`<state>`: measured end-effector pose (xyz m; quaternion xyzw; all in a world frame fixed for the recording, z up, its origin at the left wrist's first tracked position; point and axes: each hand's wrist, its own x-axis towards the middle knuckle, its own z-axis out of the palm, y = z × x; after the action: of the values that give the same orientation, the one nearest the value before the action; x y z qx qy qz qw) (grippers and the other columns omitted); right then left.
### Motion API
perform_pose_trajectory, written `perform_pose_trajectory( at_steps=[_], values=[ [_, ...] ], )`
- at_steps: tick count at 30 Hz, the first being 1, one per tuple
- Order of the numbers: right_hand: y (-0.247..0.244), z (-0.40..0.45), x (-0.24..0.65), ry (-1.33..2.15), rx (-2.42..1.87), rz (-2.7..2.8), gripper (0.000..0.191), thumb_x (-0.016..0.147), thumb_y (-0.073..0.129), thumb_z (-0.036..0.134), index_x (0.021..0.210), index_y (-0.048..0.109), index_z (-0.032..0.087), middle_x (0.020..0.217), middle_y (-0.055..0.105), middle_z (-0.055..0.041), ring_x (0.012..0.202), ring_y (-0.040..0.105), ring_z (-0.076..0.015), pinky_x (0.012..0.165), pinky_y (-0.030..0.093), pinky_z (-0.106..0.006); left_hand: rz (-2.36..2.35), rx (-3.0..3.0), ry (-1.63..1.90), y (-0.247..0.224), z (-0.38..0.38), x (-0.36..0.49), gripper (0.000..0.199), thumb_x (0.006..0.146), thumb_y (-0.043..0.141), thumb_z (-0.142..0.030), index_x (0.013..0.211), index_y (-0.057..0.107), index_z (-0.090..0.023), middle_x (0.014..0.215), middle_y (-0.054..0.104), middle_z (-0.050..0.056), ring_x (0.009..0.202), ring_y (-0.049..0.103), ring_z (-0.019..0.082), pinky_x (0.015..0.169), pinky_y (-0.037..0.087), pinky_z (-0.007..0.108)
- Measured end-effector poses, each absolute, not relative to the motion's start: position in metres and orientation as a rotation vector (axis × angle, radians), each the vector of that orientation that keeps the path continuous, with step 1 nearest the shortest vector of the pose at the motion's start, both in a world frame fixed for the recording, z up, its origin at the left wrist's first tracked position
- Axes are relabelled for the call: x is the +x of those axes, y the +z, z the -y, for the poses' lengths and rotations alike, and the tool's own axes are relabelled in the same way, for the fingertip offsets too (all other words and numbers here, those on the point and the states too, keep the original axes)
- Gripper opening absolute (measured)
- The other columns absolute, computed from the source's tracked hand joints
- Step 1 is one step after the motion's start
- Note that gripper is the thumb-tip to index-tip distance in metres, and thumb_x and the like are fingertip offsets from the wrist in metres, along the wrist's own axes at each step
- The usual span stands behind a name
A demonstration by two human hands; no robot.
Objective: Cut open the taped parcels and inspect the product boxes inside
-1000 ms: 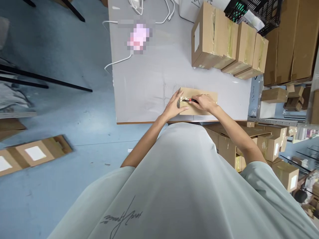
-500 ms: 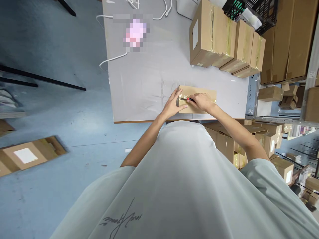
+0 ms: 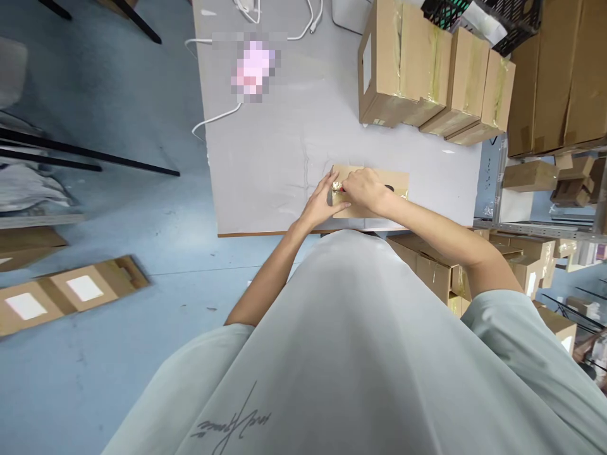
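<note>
A small brown cardboard box (image 3: 399, 179), with clear tape along its top, lies near the front edge of the table. My left hand (image 3: 320, 201) grips its left end, thumb across the near side of the top and fingers toward the far corner. Closed around a black and red utility knife (image 3: 390, 188), my right hand (image 3: 364, 188) is over the taped seam. The handle's dark end sticks out behind the fist and a bit of red shows in front. The blade tip is hidden or too small to make out.
Several taped cardboard boxes (image 3: 427, 69) stand at the table's back right, before a black crate (image 3: 509, 25). White cables (image 3: 218, 119) and a blurred pink item (image 3: 255, 66) lie back left. Shelving with boxes (image 3: 530, 175) is at right; flattened cartons (image 3: 71, 294) lie on the floor left.
My right hand has moved left along the box with the utility knife, closer to my left hand, and now wraps over the handle. My left hand stays at the box's left end.
</note>
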<state>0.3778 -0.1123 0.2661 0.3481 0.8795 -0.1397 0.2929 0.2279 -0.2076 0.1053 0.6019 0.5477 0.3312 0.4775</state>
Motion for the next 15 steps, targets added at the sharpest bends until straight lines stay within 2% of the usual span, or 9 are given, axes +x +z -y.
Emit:
perform_pose_trajectory(
  at_steps=[8,11,15],
  values=[
    [0.23,0.113,0.377,-0.431,0.918,-2.577,0.045,0.116,0.046,0.033,0.134,0.083,0.013,0.108,0.086,-0.0206,0.118,0.079,-0.044,0.104,0.061,-0.06,-1.384,1.468,0.762,0.111,0.208,0.222,0.111,0.094,0.086,-0.069,0.185,0.036,-0.029,0.188,0.042,0.015,0.175,0.041,0.039,0.144,0.037,0.054],
    [0.225,0.113,0.374,-0.415,0.879,-2.544,0.043,0.112,0.05,0.026,0.135,0.083,0.012,0.108,0.087,-0.02,0.112,0.081,-0.0426,0.097,0.064,-0.058,-1.409,1.464,0.736,0.112,0.208,0.22,0.113,0.093,0.086,-0.071,0.185,0.036,-0.029,0.188,0.043,0.015,0.172,0.045,0.039,0.142,0.041,0.054],
    [0.236,0.11,0.379,-0.369,0.843,-2.373,0.036,0.106,0.059,0.017,0.126,0.088,0.009,0.113,0.087,-0.0224,0.107,0.082,-0.0422,0.091,0.063,-0.054,-1.456,1.439,0.677,0.119,0.208,0.217,0.118,0.091,0.084,-0.08,0.186,0.034,-0.03,0.189,0.041,0.015,0.172,0.047,0.04,0.14,0.042,0.054]
  ],
)
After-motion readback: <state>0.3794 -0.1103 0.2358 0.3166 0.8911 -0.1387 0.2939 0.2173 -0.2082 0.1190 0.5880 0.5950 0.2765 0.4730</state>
